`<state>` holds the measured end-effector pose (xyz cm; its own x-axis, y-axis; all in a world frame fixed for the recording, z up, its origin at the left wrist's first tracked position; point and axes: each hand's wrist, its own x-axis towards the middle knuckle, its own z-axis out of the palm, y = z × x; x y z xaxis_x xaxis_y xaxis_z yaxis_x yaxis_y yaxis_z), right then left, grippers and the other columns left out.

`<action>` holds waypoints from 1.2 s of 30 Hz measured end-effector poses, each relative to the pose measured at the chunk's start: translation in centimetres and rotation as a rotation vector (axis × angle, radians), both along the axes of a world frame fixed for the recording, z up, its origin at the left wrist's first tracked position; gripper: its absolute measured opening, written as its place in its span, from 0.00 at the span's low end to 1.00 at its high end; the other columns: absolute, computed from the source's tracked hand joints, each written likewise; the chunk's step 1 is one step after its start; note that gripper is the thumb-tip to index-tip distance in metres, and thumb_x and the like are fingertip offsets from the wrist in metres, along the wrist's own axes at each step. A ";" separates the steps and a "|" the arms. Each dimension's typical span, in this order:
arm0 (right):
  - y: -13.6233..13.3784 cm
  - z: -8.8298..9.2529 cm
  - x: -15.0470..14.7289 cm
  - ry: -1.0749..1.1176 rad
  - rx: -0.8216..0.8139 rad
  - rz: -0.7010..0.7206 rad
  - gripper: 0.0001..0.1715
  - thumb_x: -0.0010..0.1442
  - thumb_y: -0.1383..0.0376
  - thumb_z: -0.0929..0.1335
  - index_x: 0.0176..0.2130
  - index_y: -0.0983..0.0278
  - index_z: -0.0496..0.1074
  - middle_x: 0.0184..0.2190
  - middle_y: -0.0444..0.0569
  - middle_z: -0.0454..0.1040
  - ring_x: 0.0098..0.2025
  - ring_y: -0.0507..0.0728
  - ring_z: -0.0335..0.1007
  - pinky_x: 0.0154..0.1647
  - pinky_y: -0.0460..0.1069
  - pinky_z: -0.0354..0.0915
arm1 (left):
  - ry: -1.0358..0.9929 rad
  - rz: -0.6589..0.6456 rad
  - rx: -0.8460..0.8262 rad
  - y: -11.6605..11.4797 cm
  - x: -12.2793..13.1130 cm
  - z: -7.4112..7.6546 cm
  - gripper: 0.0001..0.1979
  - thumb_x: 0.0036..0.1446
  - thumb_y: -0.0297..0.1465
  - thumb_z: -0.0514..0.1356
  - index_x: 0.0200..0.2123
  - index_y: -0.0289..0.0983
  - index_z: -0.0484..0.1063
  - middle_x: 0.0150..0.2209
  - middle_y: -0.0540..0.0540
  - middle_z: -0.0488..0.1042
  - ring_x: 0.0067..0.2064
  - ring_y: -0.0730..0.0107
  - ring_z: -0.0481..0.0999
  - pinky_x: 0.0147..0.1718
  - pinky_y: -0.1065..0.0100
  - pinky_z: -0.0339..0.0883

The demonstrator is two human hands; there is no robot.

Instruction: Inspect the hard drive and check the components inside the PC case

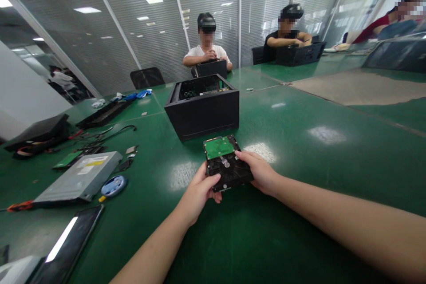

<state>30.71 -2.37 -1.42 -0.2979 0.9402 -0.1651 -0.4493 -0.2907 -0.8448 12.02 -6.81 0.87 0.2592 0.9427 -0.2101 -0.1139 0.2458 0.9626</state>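
Note:
Both my hands hold a hard drive [224, 162] just above the green table [299, 142], its underside up with a green circuit board on the far half. My left hand [199, 188] grips its near left corner, fingers curled under and thumb on top. My right hand [259, 171] clasps its right edge, fingers wrapped round the side. Directly beyond the drive stands an open black computer case [203, 106], its top off and the inside showing.
At the left lie a grey optical drive [80, 177], a small blue round object [113, 185], a green circuit board [68, 159], cables and a black side panel [69, 242]. Three other people sit across the table at black cases.

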 end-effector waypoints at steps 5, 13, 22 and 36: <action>-0.1 0.0 -0.2 -0.004 0.030 -0.005 0.17 0.55 0.53 0.72 0.35 0.65 0.77 0.30 0.50 0.80 0.31 0.58 0.75 0.31 0.50 0.67 | 0.014 -0.018 0.038 -0.1 -0.2 -0.1 0.38 0.48 0.28 0.62 0.63 0.41 0.55 0.31 0.48 0.74 0.27 0.68 0.74 0.21 0.71 0.65; -0.2 -0.3 0.1 -0.030 0.097 0.018 0.18 0.58 0.54 0.71 0.41 0.65 0.76 0.35 0.50 0.80 0.35 0.58 0.76 0.39 0.52 0.69 | 0.080 -0.044 0.099 0.0 -0.3 -0.5 0.42 0.45 0.24 0.63 0.64 0.40 0.52 0.31 0.49 0.74 0.25 0.72 0.72 0.21 0.73 0.63; -0.4 -0.3 0.2 -0.044 0.164 0.028 0.18 0.58 0.53 0.70 0.42 0.63 0.76 0.38 0.50 0.79 0.40 0.59 0.76 0.44 0.53 0.69 | 0.079 -0.048 0.130 -0.2 -0.2 -0.3 0.42 0.46 0.23 0.63 0.64 0.41 0.51 0.31 0.50 0.72 0.26 0.74 0.70 0.21 0.74 0.63; -0.6 -0.2 0.2 -0.064 0.206 0.005 0.18 0.59 0.54 0.70 0.44 0.62 0.77 0.40 0.49 0.80 0.42 0.59 0.75 0.48 0.53 0.67 | 0.063 -0.050 0.164 -0.3 0.1 0.1 0.42 0.48 0.24 0.66 0.63 0.44 0.52 0.42 0.46 0.75 0.30 0.73 0.74 0.27 0.72 0.68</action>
